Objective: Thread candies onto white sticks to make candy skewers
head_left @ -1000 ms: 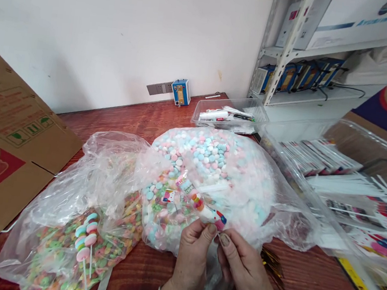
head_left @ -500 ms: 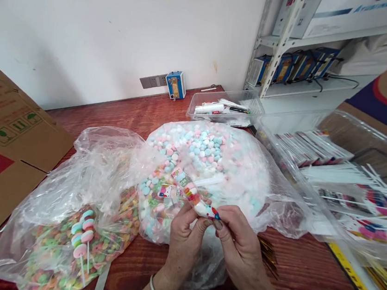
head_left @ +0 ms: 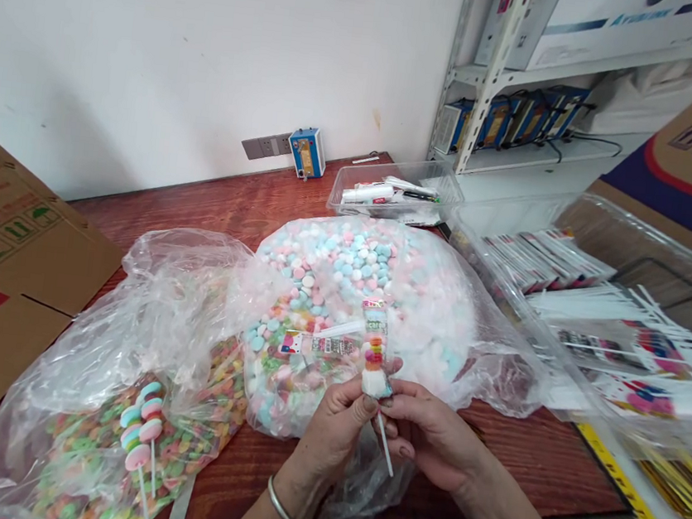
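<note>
My left hand [head_left: 344,418] is closed around the lower part of a wrapped candy skewer [head_left: 375,350], held upright over the bag of marshmallows. Its clear printed wrapper is gathered at the bottom, and a white stick [head_left: 385,447] points down. The fingers of my right hand [head_left: 430,427] are curled at the gathered end of the wrapper, beside the stick. Behind my hands sits a big clear bag of pastel marshmallows [head_left: 346,259], with a flat printed wrapper [head_left: 317,344] lying on it. Two unwrapped candy skewers [head_left: 141,424] rest on a bag of gummy rings [head_left: 79,462] at the left.
On the right, a clear bin [head_left: 504,298] holds printed wrappers and white sticks; gold twist ties [head_left: 679,489] lie near it. A small clear tray [head_left: 336,196] with pens stands behind. Cardboard boxes [head_left: 2,254] flank the table, and a blue device [head_left: 306,153] leans by the wall.
The wrapped skewer has turned from lying slanted to upright, and its stick now shows below. My right hand has shifted from the wrapper's tip to around the gathered end.
</note>
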`<action>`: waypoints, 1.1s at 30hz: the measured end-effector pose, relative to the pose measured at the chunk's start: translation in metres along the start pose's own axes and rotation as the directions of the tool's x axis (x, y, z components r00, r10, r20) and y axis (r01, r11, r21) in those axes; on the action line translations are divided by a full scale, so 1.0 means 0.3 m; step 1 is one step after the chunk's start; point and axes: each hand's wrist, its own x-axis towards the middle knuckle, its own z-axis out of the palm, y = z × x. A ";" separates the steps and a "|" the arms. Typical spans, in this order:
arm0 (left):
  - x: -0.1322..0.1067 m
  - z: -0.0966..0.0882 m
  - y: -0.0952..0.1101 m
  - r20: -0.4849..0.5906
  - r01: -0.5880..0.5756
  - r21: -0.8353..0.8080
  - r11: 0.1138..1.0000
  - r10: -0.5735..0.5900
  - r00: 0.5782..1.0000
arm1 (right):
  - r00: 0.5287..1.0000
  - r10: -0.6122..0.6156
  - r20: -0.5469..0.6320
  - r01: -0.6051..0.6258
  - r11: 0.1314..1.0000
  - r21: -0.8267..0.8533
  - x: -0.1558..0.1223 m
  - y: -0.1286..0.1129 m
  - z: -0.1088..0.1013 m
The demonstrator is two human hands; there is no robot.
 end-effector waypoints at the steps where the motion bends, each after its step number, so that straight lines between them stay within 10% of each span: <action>1: 0.000 0.003 0.003 -0.018 0.021 -0.021 1.000 -0.022 1.000 | 1.000 0.010 0.002 -0.010 1.000 0.006 0.003 0.004 0.001; 5: 0.015 0.014 0.015 -0.174 -0.069 -0.030 0.997 0.063 0.983 | 0.972 -0.201 -0.120 0.164 0.951 -0.262 0.009 0.039 0.030; 9: 0.037 0.007 0.022 -0.321 -0.237 0.057 0.970 0.243 0.916 | 0.830 -0.535 -0.156 0.321 0.688 -0.651 -0.002 0.086 0.054; 16: 0.023 0.028 0.037 -0.240 -0.199 0.003 0.980 0.194 0.951 | 0.679 -0.713 -0.175 0.375 0.542 -0.752 -0.002 0.064 0.032; 19: 0.010 0.037 0.048 -0.140 -0.122 -0.059 0.991 0.113 0.984 | 0.703 -0.698 -0.141 0.402 0.552 -0.730 -0.002 0.020 0.022; 25: -0.011 0.054 0.028 -0.002 0.067 -0.119 0.991 -0.068 0.998 | 0.896 -0.432 -0.102 0.341 0.817 -0.465 0.001 -0.019 0.021; 33: -0.027 0.054 0.007 0.088 0.210 -0.208 0.955 -0.195 0.977 | 0.736 -0.669 -0.104 0.347 0.505 -0.791 0.005 -0.063 0.010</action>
